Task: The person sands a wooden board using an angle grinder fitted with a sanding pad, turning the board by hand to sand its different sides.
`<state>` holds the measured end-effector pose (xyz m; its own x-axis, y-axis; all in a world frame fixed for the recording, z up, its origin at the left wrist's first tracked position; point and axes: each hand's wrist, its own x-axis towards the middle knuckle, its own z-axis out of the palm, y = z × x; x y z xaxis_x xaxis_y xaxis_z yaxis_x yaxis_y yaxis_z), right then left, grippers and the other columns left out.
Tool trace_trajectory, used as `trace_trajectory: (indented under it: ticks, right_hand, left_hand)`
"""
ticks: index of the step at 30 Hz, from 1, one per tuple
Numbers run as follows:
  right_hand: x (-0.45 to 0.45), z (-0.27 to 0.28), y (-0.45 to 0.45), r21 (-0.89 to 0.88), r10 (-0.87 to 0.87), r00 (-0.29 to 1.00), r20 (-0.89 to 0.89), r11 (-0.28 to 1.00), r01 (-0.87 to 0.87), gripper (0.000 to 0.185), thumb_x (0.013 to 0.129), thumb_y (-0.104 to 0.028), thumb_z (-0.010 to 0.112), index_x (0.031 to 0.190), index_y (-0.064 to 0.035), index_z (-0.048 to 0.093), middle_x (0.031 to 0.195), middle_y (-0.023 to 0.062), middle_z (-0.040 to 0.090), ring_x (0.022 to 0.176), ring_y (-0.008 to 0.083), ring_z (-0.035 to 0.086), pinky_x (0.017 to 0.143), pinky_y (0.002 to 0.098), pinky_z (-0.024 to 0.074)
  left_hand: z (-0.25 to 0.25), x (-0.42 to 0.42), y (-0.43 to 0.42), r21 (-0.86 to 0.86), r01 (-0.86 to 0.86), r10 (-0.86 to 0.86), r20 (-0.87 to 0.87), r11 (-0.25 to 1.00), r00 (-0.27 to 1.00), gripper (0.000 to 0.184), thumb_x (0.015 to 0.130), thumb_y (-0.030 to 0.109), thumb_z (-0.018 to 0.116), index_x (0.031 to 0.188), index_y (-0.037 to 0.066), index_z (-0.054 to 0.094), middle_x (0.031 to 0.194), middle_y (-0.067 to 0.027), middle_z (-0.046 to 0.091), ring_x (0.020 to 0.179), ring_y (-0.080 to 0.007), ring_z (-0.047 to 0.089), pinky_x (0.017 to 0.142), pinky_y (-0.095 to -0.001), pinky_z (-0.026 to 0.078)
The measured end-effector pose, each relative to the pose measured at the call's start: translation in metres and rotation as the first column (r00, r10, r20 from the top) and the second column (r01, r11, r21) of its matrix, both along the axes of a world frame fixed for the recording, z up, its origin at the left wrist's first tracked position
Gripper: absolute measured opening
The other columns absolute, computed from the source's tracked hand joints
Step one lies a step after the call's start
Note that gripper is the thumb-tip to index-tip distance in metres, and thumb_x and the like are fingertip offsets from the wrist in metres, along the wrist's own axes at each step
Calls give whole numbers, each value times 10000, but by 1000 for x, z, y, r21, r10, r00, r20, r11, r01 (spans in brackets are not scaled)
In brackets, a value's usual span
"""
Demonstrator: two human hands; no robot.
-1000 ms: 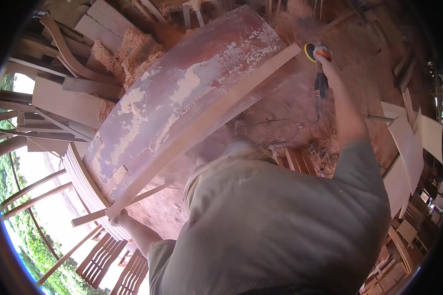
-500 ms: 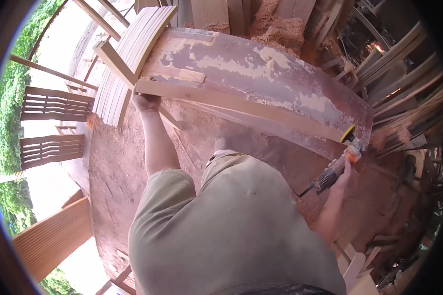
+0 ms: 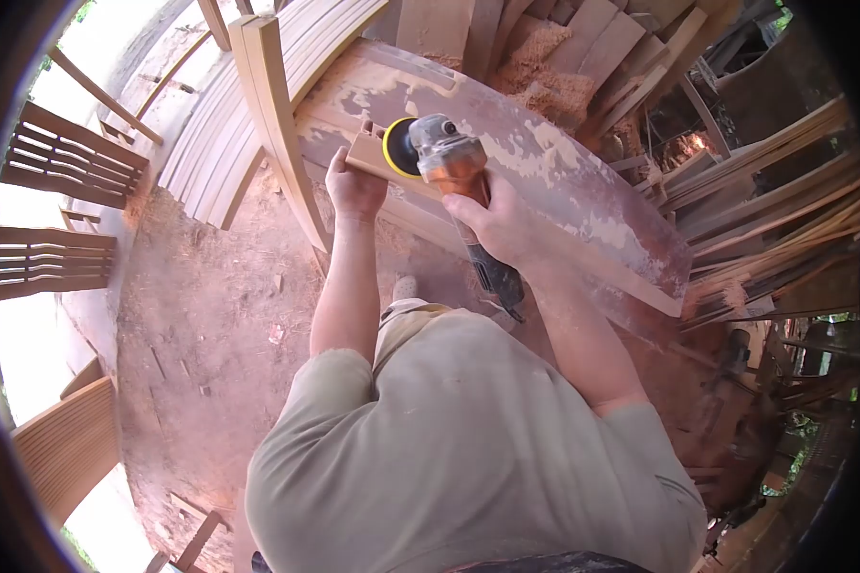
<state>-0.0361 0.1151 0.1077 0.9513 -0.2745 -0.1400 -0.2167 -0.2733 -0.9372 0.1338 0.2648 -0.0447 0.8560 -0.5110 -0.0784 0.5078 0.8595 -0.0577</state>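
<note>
My left hand (image 3: 356, 194) grips the near-left end of a long wooden rail (image 3: 626, 285), fingers wrapped around it from below. The rail lies along the front edge of a worn, dust-covered workbench (image 3: 535, 158). In my right hand (image 3: 502, 222) is an orange and grey angle grinder (image 3: 452, 158), held by its body. Its yellow-rimmed sanding disc (image 3: 403, 148) is at the rail's left end, just beside my left hand; whether it touches the wood I cannot tell.
A stack of curved slats (image 3: 229, 119) and an upright wooden post (image 3: 275, 115) stand left of the bench. Slatted chair backs (image 3: 72, 158) are farther left. Wood shavings (image 3: 545, 72) and offcuts lie behind; long strips (image 3: 784, 210) are piled at right.
My right hand has carried the grinder from the rail's far right end to its left end, close to my left hand. The camera view has shifted somewhat.
</note>
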Motion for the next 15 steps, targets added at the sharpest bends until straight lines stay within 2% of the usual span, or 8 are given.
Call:
trace_trajectory:
  ticks: [1,3,4,7,8,10,11,15]
  right_hand:
    - [11,-1,8,-6,1,1000,-5,1000,-1,529,850,-296,669,1230,40,517,1134,167,633,1063,263,618,935,371,461]
    - [29,-3,21,41,80,995,-53,996,-78,538,856,-291,664,1250,39,508,1190,197,619,1145,290,597,972,379,444]
    - [34,-4,28,39,74,995,-60,997,-72,538,856,-291,664,1250,39,508,1190,197,619,1145,290,597,972,379,444]
    - [45,-1,40,-5,103,993,-64,995,-103,493,906,-250,615,1273,57,498,1186,157,610,1107,208,581,960,343,441]
    - [46,3,43,-5,88,994,-68,996,-89,493,906,-250,615,1273,57,498,1186,157,610,1107,208,581,960,343,441]
    - [46,13,46,5,83,989,-125,997,-83,558,877,-322,631,1272,49,496,1209,234,614,1166,332,589,986,401,441]
    - [46,16,46,3,55,990,-130,998,-55,558,877,-322,631,1272,49,496,1209,234,614,1166,332,589,986,401,441]
    - [32,-2,35,-38,-15,986,-168,999,9,589,873,-339,638,1253,85,489,1172,241,631,1133,338,611,959,405,459]
  left_hand:
    - [1,0,0,-6,-1,1,-5,1000,1000,532,993,260,260,1390,-71,385,1406,-172,483,1314,-328,445,1133,-436,327]
    - [5,-2,-1,146,4,-4,-1,989,1000,513,985,264,278,1337,-63,455,1327,-183,554,1258,-330,506,1114,-448,353]
    - [3,-1,0,96,-9,1,83,995,997,476,983,253,309,1280,-55,517,1275,-175,597,1218,-318,547,1087,-453,392]
    - [1,-2,-1,198,-55,40,78,979,996,444,978,230,330,1248,-49,546,1255,-168,613,1187,-310,572,1058,-452,429]
    - [3,-2,0,162,-39,25,88,986,996,429,974,205,338,1253,-44,548,1264,-165,607,1171,-301,584,1038,-450,452]
    - [1,-2,1,229,-51,24,119,972,993,432,973,203,333,1257,-42,547,1266,-166,605,1179,-301,579,1043,-450,446]
    - [5,-2,0,291,-81,36,157,953,987,436,972,201,329,1261,-41,546,1268,-166,603,1186,-301,573,1048,-450,440]
    - [13,-1,5,192,55,-61,29,980,998,506,982,233,283,1367,-54,442,1363,-189,522,1282,-319,484,1126,-448,336]
